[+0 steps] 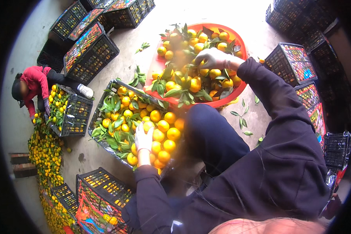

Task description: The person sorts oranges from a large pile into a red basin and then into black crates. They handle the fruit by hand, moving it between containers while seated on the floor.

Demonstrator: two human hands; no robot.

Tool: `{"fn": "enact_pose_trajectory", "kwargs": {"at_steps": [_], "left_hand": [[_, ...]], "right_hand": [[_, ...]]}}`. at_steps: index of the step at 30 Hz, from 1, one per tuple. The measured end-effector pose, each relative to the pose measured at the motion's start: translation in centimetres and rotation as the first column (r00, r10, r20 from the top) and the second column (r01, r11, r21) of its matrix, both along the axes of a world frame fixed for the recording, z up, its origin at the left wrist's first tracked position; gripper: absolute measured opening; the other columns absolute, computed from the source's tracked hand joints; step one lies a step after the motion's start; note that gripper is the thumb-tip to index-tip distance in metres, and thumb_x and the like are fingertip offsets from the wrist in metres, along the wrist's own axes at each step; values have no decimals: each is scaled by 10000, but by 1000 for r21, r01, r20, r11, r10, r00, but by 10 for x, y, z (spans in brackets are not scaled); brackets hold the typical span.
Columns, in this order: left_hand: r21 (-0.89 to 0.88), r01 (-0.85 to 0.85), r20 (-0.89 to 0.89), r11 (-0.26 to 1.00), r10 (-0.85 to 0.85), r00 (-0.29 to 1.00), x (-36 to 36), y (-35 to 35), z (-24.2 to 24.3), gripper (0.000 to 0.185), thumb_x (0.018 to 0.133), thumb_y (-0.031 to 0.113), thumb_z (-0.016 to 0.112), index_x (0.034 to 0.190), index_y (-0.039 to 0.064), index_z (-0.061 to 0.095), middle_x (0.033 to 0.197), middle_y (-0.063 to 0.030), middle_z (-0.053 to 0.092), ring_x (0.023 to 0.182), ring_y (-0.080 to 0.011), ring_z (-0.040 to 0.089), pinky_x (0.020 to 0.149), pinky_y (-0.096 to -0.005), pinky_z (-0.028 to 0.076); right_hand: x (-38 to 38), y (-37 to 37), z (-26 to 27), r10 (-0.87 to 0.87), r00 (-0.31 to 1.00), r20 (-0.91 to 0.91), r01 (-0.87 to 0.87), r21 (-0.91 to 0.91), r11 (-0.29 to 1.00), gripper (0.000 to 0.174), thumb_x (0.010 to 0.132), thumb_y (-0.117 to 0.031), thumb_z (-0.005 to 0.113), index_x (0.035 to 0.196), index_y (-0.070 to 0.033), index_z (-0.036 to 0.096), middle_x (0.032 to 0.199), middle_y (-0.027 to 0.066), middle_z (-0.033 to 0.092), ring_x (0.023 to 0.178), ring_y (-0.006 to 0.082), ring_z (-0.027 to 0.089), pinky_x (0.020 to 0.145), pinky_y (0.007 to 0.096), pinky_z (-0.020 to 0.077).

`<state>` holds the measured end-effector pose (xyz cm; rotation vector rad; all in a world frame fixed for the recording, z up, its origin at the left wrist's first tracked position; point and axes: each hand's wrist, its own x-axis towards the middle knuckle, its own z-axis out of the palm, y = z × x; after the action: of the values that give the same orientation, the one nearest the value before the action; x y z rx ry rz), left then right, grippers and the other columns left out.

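Note:
My left hand [144, 138], in a white glove, cups a mandarin orange [148, 126] in a black plastic crate [121, 84]. Rows of mandarins [163, 125] fill the crate's near side; on its far left, leafy fruit [117, 117] lies loosely. Dark lining shows along the rim. Over a red plastic basin [242, 44] heaped with leafy mandarins [195, 85], my right hand [212, 58] is gloved too. Its fingers are curled around a mandarin [202, 62], mostly hidden beneath them. A hazy smudge blurs the basin's middle. My bent knee [204, 125] stands between crate and basin.
At left, a person in a red jacket [35, 77] bends over a fruit-filled crate [76, 114] beside a long fruit pile [45, 149]. Packed crates [90, 54] stand upper left, others [291, 64] at right and another [102, 190] lower left. Cut leaves [242, 117] litter the floor.

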<state>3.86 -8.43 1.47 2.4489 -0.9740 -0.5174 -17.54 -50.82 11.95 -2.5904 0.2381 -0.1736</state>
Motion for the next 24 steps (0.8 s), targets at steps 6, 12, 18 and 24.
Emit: {"fn": "enact_pose_trajectory", "kwargs": {"at_steps": [6, 12, 18, 24], "left_hand": [[17, 3, 4, 1000, -3, 1000, 1, 0, -1, 635, 882, 416, 678, 1393, 87, 494, 1395, -188, 505, 1237, -389, 520, 1045, -451, 426], [-2, 4, 2, 1000, -4, 1000, 1, 1, -1, 622, 881, 406, 681, 1382, 83, 501, 1384, -195, 508, 1229, -394, 523, 1036, -453, 434], [-6, 13, 7, 1000, -13, 1000, 0, 1, -2, 612, 882, 404, 682, 1379, 94, 504, 1373, -193, 515, 1213, -391, 534, 1022, -456, 442], [-5, 10, 2, 1000, -10, 1000, 0, 1, 2, 609, 883, 404, 685, 1377, 96, 506, 1368, -187, 519, 1209, -389, 537, 1020, -450, 444]], "right_hand": [[3, 73, -3, 207, 974, -87, -212, -46, 976, 556, 752, -284, 792, 1243, -94, 615, 1277, 159, 550, 1157, 340, 568, 938, 439, 493], [-38, 77, 9, 241, 970, -11, -241, -132, 962, 447, 681, -76, 771, 1102, -130, 631, 1147, 138, 566, 1043, 369, 581, 811, 428, 516], [-43, 88, 11, -16, 982, -189, 12, -19, 1000, 390, 677, -171, 775, 1035, -123, 626, 939, 126, 620, 918, 352, 620, 758, 447, 510], [11, 81, 24, -43, 993, 114, 70, -247, 966, 309, 695, -149, 736, 989, -149, 641, 909, 116, 630, 880, 347, 611, 760, 445, 513]]}}
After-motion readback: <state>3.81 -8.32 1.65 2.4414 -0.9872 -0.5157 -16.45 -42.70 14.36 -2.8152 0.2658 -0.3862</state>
